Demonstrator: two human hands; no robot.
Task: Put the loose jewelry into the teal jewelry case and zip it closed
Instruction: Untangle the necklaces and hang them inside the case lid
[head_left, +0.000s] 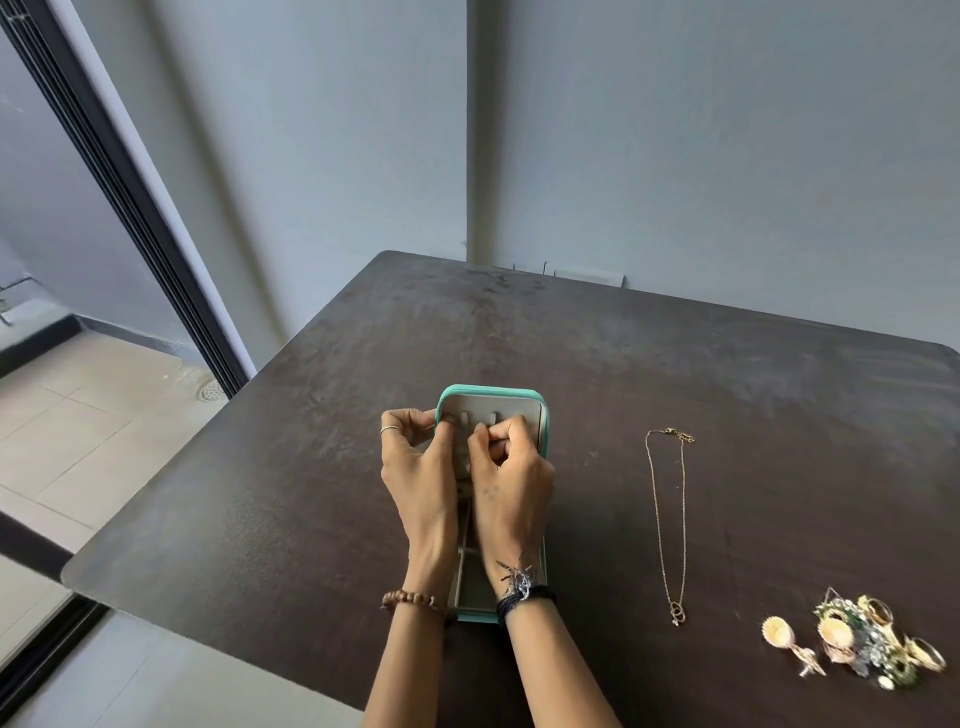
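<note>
The teal jewelry case (488, 391) lies open near the table's front, its beige lid standing at the far end with small tabs (494, 417) in a row. Both my hands are over it and hide most of the tray. My left hand (415, 467) curls its fingers on the lid's left rim. My right hand (511, 467) has its fingertips pinched together at a tab in the lid; anything between them is hidden. A gold chain necklace (670, 519) lies stretched out to the right. A heap of loose jewelry (862, 644) sits at the front right.
A shell-shaped gold earring (779, 631) lies just left of the heap. The dark table (675, 364) stands against a grey wall, its left edge (171, 478) dropping to a tiled floor beside a dark door frame (130, 208).
</note>
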